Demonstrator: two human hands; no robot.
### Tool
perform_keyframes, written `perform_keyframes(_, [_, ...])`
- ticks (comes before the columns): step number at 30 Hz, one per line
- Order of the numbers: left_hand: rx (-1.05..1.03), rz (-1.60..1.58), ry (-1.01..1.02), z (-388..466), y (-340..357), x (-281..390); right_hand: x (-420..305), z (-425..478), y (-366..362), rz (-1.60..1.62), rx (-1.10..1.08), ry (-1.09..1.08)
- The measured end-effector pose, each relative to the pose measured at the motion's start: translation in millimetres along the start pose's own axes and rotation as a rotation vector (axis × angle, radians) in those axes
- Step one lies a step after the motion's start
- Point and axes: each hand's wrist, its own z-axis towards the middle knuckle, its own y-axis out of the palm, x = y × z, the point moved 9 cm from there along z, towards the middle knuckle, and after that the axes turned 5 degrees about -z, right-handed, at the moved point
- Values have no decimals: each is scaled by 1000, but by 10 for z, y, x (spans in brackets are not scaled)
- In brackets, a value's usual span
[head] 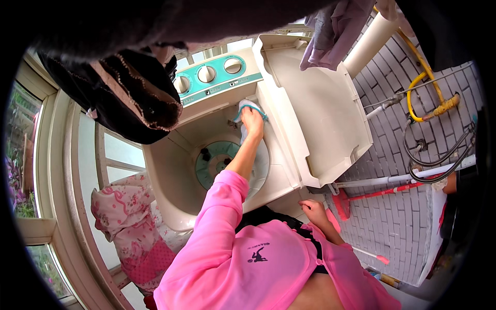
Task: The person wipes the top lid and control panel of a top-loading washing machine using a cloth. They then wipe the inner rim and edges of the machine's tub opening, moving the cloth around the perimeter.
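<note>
My left hand [253, 121] grips a small white cloth with teal edging [248, 104] at the upper right rim of the wash tub. The tub [182, 155] belongs to a cream twin-tub washing machine; a teal disc [207, 157] with dark spots lies at its bottom. Below my left hand a pale, translucent part [260, 159] shows at the tub's right side, partly hidden by my forearm. My right hand [314, 212] hangs low beside my body, below the machine's raised lid [310, 104], its fingers loosely curled and nothing seen in it.
A teal control panel with white knobs [206, 74] runs along the machine's back. Dark garments [116, 97] and a lilac cloth [329, 35] hang overhead. Floral fabric [131, 224] lies at the left near the window. Yellow hose [414, 97], pipes and a red-handled tool [383, 192] line the right wall.
</note>
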Motion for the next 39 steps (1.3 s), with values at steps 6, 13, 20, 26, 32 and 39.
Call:
perform_keyframes(6, [-174,226,216,-233,-34,289,28,24,189,17,-25,-29])
perform_keyframes(13, [-286,323,443,-353,-68,366,-54,188,54,10,-42,-33])
perform_keyframes(20, [-312,534,637,-421,21,436,73,-37,108,0,-74,-8])
perform_keyframes(26, [-267,553,1028,-822,9,715,108,-95,248,-4,-97,-40])
perform_keyframes(32, [-437,565,588,-419,28,674,80,-81,38,-1,-78,21])
perform_keyframes(39, [-452,318,549,-430,-82,676,156,-205,184,6,-106,21])
